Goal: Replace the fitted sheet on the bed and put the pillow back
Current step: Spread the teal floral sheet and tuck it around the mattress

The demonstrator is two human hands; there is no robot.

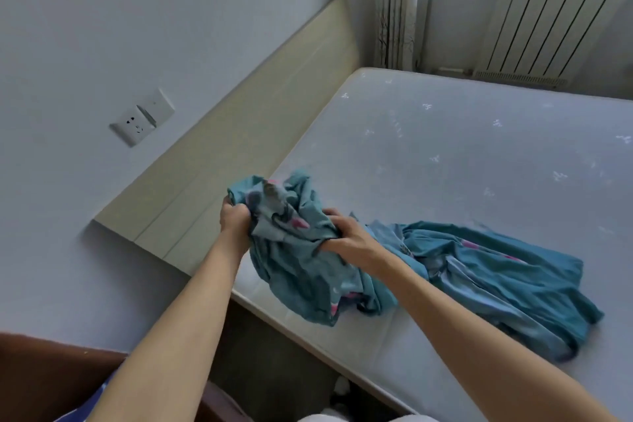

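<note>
Both hands are out in front of me, buried in the sheet (308, 250): my left hand (234, 221) has its fingers curled tight round a bunched fold at the upper left of the bundle, and my right hand (346, 240) grips the crumpled cloth just beside it, thumb and fingers closed into the fabric. Between them I hold the teal cloth, pink-patterned in places, gathered up off the bed, with part of it hanging down over the near edge. From my right hand the rest of the sheet trails away to the right and lies rumpled on the mattress (479, 154), which is bare, pale grey with small white motifs. Below my forearms I see a dark gap beside the bed, a brown surface (44, 373) at the lower left corner, and a bit of blue-and-white striped cloth (90, 404) next to my left arm. Further off, the pale wooden headboard (239, 154) runs along the mattress's left side, against a light wall with a white socket (142, 118) on it. Farthest away, past the far corner of the mattress, hangs a light curtain (397, 3), with a white radiator (548, 24) to its right under a window sill.
</note>
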